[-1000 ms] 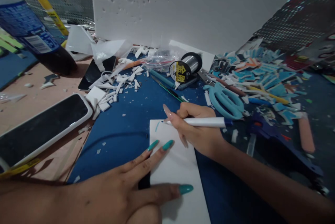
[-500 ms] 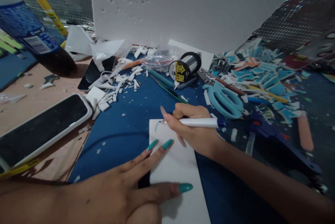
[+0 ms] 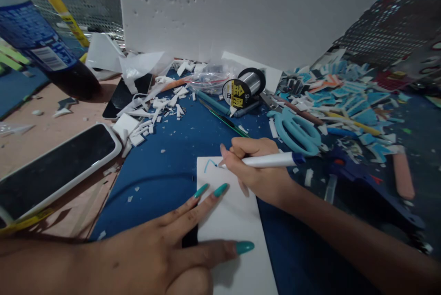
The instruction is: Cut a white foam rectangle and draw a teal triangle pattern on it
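Right hand (image 3: 258, 173) clamped on marker (image 3: 270, 161), tip (image 3: 217, 165) at blue line (image 3: 206, 165), far end of white sheet (image 3: 236, 217); left hand (image 3: 161, 245) spread apart on sheet.

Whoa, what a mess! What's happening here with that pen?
A person is marking a white sheet with a white pen, held in the right hand. Its tip is at the end of a short, bent blue line near the sheet's far edge. The left hand is spread out, with fingers and thumb on the sheet; most of the sheet we can see is blank. Beyond it are a spool and lots of blue and white scraps.
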Demonstrator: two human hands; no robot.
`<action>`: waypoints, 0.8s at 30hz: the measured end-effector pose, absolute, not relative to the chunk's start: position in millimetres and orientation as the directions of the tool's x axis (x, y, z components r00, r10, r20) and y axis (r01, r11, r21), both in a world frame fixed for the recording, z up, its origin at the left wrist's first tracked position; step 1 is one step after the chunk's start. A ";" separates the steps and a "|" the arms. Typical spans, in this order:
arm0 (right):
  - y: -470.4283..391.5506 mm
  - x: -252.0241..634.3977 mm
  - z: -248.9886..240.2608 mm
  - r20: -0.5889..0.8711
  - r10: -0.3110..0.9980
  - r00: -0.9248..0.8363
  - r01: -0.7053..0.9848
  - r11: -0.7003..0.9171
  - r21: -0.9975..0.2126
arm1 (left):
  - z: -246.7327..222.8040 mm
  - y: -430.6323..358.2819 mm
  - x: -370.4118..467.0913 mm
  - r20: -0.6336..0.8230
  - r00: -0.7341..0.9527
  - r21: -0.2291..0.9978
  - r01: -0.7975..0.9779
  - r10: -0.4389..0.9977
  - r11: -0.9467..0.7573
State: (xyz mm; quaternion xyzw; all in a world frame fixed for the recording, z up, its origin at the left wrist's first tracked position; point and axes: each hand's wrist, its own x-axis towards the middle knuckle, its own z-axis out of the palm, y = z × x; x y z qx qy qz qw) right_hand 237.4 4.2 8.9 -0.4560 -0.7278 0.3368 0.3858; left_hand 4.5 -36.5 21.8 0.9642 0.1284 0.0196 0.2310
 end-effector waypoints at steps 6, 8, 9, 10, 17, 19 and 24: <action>4.3 239.1 7.9 0.222 0.928 -0.298 0.390 0.331 -0.859 | 23.6 -37.2 1.8 -0.001 0.971 0.473 0.212 0.240 -0.855; 4.0 240.4 8.6 0.199 0.931 -0.306 0.390 0.314 -0.866 | 27.4 -36.3 2.2 -0.043 0.975 0.453 0.214 0.219 -0.865; 3.7 240.9 9.1 0.182 0.934 -0.307 0.393 0.299 -0.869 | 29.2 -36.0 2.6 -0.063 0.977 0.445 0.209 0.203 -0.871; 3.3 241.4 9.5 0.164 0.937 -0.308 0.398 0.283 -0.873 | 30.7 -35.7 3.2 -0.087 0.979 0.443 0.205 0.186 -0.873; -1.9 237.5 7.1 0.232 0.960 -0.155 0.374 0.275 -0.886 | 24.4 -37.1 3.4 -0.073 0.956 0.531 0.279 0.285 -0.800; -1.9 235.9 5.6 0.238 0.959 -0.151 0.342 0.276 -0.898 | 22.9 -37.6 2.0 -0.053 0.954 0.547 0.276 0.297 -0.790; 1.1 234.7 4.9 0.210 0.957 -0.202 0.318 0.267 -0.910 | 26.5 -38.2 5.0 -0.103 0.967 0.477 0.255 0.234 -0.841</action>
